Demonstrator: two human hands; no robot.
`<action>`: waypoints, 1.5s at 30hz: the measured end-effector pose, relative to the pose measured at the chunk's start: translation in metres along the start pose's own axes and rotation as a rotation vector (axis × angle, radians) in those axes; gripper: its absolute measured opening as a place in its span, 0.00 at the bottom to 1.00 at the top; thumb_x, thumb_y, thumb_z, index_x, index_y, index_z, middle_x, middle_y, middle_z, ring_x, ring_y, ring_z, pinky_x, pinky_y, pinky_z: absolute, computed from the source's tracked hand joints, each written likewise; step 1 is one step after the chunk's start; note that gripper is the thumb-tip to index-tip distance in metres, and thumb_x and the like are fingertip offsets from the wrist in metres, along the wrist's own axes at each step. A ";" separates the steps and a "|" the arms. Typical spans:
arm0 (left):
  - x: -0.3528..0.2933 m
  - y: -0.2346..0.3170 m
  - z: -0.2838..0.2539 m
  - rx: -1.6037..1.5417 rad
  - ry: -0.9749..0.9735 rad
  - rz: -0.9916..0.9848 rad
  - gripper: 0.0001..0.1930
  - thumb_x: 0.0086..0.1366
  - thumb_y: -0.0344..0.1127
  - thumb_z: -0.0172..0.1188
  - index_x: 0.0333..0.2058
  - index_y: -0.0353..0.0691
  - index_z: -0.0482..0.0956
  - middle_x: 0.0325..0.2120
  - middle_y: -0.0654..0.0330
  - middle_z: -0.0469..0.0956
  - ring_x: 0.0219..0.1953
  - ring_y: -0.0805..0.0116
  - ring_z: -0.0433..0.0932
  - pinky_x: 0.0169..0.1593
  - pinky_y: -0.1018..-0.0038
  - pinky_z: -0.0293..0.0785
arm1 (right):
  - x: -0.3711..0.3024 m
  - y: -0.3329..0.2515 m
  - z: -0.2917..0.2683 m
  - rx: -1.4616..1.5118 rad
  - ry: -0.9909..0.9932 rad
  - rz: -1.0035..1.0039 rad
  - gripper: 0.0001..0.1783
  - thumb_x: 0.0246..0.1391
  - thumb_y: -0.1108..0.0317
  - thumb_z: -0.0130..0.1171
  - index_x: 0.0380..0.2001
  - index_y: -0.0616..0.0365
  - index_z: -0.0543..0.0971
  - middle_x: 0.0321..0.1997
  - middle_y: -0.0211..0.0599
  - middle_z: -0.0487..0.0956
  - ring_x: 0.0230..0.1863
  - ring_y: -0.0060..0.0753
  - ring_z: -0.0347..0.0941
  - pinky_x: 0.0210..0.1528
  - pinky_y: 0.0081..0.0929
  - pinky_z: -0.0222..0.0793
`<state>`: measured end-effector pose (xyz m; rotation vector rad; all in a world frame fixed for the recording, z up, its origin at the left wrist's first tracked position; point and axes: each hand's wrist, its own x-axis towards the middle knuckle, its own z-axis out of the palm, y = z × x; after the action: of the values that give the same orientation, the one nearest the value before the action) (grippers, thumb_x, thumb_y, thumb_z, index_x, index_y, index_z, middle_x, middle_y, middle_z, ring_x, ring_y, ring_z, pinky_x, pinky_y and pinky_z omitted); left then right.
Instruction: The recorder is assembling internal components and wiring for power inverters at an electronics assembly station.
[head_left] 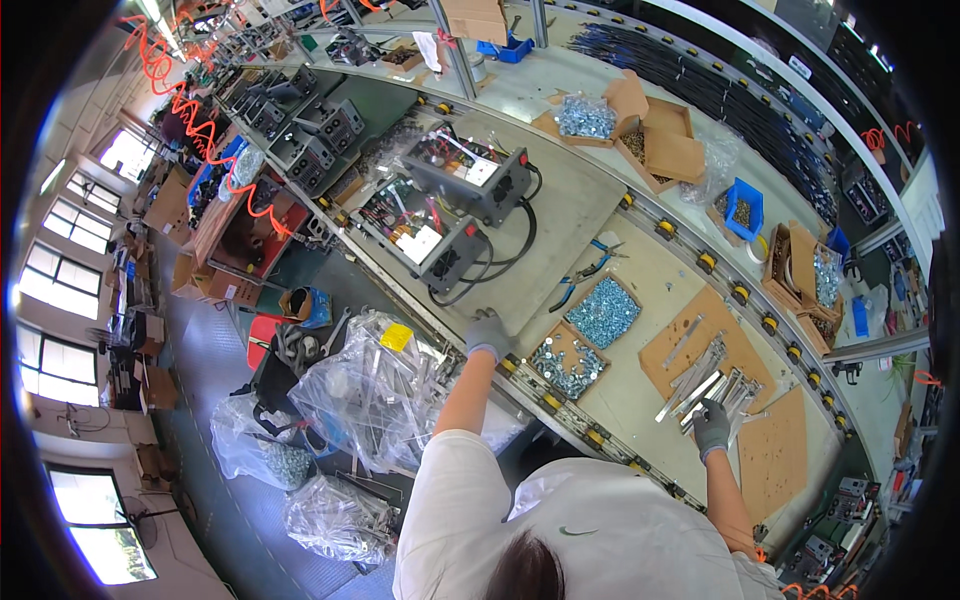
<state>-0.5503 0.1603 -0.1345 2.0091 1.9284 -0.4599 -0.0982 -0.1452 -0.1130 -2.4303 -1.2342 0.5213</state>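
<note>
Meanwhile, the near edge of the worktop [560, 215] is gripped by the gloved left hand [487, 335], beside a cardboard tray of screws [567, 362]. Flat metal strips [705, 375] on a cardboard sheet [690, 335] are grasped by the gloved right hand [711, 428].

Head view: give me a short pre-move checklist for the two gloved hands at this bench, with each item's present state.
1. Right hand on the metal strips: ok, touching them.
2. Strips held firmly: cannot tell.
3. Left hand at the near edge of the grey bench mat: ok.
4. Left hand holding something: cannot tell.
5. Trays of small silver parts between the hands: ok, within reach, probably.
6. Blue-handled pliers lying clear of both hands: ok.
</note>
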 end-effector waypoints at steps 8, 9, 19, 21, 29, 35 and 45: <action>-0.030 0.021 -0.003 -0.118 -0.061 0.021 0.50 0.52 0.60 0.70 0.64 0.29 0.62 0.62 0.42 0.68 0.64 0.49 0.69 0.64 0.64 0.70 | -0.006 -0.022 0.001 -0.069 -0.095 -0.145 0.18 0.52 0.64 0.65 0.48 0.51 0.81 0.47 0.44 0.80 0.42 0.47 0.78 0.46 0.41 0.75; -0.037 0.028 -0.001 -0.134 -0.080 0.023 0.50 0.52 0.60 0.70 0.64 0.29 0.63 0.62 0.42 0.68 0.64 0.49 0.69 0.64 0.64 0.70 | -0.008 -0.021 0.002 -0.057 -0.095 -0.114 0.17 0.52 0.64 0.65 0.47 0.52 0.82 0.46 0.43 0.80 0.40 0.46 0.79 0.45 0.40 0.75; -0.146 0.139 0.016 -0.164 -0.335 0.309 0.36 0.56 0.63 0.62 0.48 0.33 0.82 0.47 0.44 0.83 0.50 0.50 0.82 0.55 0.61 0.77 | -0.042 -0.005 0.020 -0.034 -0.152 -0.038 0.18 0.52 0.62 0.65 0.47 0.51 0.82 0.47 0.43 0.81 0.45 0.45 0.80 0.48 0.41 0.75; -0.170 0.167 0.028 -0.141 -0.374 0.404 0.32 0.56 0.62 0.62 0.44 0.37 0.86 0.45 0.47 0.84 0.47 0.51 0.84 0.53 0.61 0.78 | -0.047 -0.008 0.026 -0.042 -0.137 -0.106 0.18 0.52 0.62 0.65 0.47 0.51 0.81 0.48 0.43 0.81 0.46 0.46 0.80 0.49 0.42 0.75; -0.275 0.283 0.018 -0.170 -0.860 1.139 0.32 0.59 0.60 0.60 0.54 0.43 0.79 0.53 0.47 0.80 0.58 0.50 0.75 0.61 0.55 0.69 | -0.071 0.023 0.028 -0.284 -0.360 -0.010 0.27 0.52 0.57 0.65 0.56 0.47 0.76 0.62 0.44 0.73 0.62 0.50 0.71 0.60 0.44 0.71; -0.277 0.277 -0.032 -0.706 -0.182 1.031 0.19 0.64 0.48 0.58 0.49 0.47 0.80 0.48 0.52 0.80 0.51 0.48 0.78 0.54 0.57 0.73 | -0.120 0.096 0.004 -0.417 -0.281 0.448 0.46 0.51 0.56 0.66 0.71 0.54 0.59 0.72 0.49 0.65 0.69 0.51 0.66 0.65 0.39 0.68; -0.257 0.279 0.022 -0.223 -0.019 0.966 0.32 0.55 0.38 0.64 0.61 0.43 0.70 0.60 0.50 0.69 0.65 0.46 0.66 0.65 0.53 0.63 | -0.160 0.212 -0.057 -0.173 -0.268 0.648 0.26 0.61 0.69 0.51 0.63 0.57 0.71 0.61 0.54 0.77 0.63 0.53 0.73 0.65 0.40 0.68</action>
<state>-0.2815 -0.0904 -0.0392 2.4272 0.7546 -0.0055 -0.0133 -0.4025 -0.1387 -2.9730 -0.5577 0.9736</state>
